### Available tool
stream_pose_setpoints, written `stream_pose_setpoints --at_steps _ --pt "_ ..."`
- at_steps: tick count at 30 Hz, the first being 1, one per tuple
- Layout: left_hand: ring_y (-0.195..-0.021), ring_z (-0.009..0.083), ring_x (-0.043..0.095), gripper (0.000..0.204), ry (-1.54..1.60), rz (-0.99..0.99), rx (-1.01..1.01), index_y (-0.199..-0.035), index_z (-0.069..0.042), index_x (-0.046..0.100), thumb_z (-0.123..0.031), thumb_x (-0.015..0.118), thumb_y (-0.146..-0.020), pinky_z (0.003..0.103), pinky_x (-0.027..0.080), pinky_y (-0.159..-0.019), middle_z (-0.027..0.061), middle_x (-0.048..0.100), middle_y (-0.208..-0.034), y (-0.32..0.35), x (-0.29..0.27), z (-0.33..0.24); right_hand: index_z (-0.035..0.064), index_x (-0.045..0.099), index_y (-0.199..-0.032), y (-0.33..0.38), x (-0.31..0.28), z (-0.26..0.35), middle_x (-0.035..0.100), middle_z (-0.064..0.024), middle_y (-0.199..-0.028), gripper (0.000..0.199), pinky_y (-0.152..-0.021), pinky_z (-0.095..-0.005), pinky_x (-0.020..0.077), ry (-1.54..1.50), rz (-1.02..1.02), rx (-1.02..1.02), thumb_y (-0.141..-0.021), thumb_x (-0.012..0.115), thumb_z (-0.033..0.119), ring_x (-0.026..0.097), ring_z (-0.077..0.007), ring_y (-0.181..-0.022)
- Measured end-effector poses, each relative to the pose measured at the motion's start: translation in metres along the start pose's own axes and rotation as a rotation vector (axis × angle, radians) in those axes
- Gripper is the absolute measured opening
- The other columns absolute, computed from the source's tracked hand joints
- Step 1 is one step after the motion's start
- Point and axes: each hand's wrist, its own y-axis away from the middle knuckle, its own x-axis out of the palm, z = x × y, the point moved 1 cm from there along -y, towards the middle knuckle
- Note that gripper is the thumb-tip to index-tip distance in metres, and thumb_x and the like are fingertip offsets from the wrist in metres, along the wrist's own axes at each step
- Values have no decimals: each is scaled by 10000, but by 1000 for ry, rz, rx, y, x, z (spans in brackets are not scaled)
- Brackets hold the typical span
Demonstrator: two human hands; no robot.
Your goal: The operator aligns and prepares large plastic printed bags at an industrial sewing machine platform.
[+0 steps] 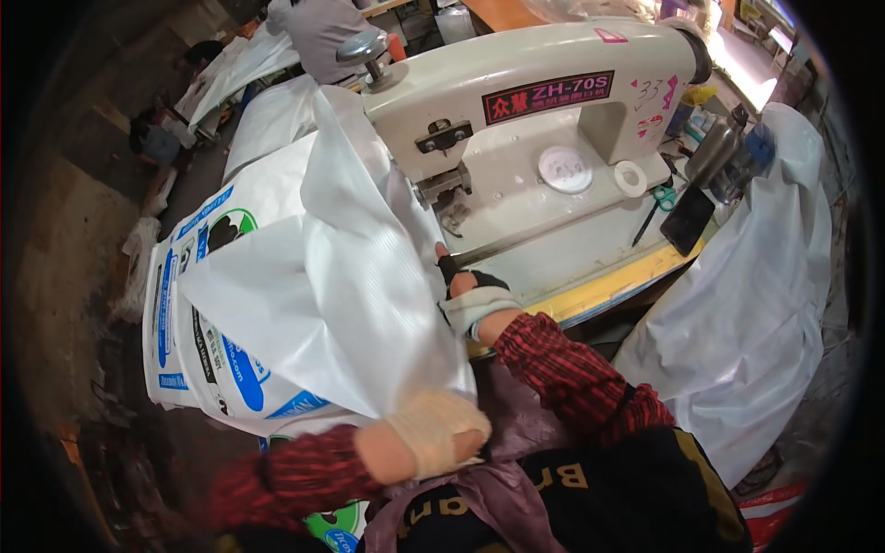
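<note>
- The left hand (433,433), wrapped in pale cloth, sits low in the frame just left of centre, closed on the lower corner of a white woven sack (341,276).
- The right hand (466,286), in a dark fingerless glove with a white wrist wrap, is at mid-frame, pressed against the sack's right edge; the sack hides most of its fingers, so I cannot tell its grip.
- The sack billows up between both hands, filling the centre and rising to the head of a cream sewing machine (516,92) in the upper middle.
- Printed blue-and-white sacks (198,304) lie stacked at the left.
- On the machine table (599,286) to the right lie a tape roll (631,178), scissors (660,198) and a dark phone (687,221).
- More white sacking (747,313) drapes down the right side.
</note>
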Motion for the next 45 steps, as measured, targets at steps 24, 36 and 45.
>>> stream_pose_setpoints --at_steps 24,36,45 --pt "-750 308 618 214 -437 -412 -742 -728 -72 659 -283 645 -693 396 490 -676 129 637 -760 -23 -103 208 130 434 -1299 -3 13 -44 506 -10 -716 462 -558 -247 446 -907 -226 -194 -861 563 199 486 -83 -617" --pt "-837 235 551 354 -13 -998 -40 -668 -132 584 -476 643 -729 455 283 -966 36 571 -773 194 -109 44 35 487 -1223 46 -93 68 562 -32 -865 464 -693 -252 453 -623 -328 -611 -779 614 81 548 -113 -777" --pt "-836 241 561 178 165 -1899 -452 -846 -55 603 -224 558 -815 321 416 -796 86 588 -890 194 21 32 4 581 -832 50 -96 134 626 -93 -770 108 -624 -297 489 -341 -124 -847 -828 496 70 632 -195 -714"
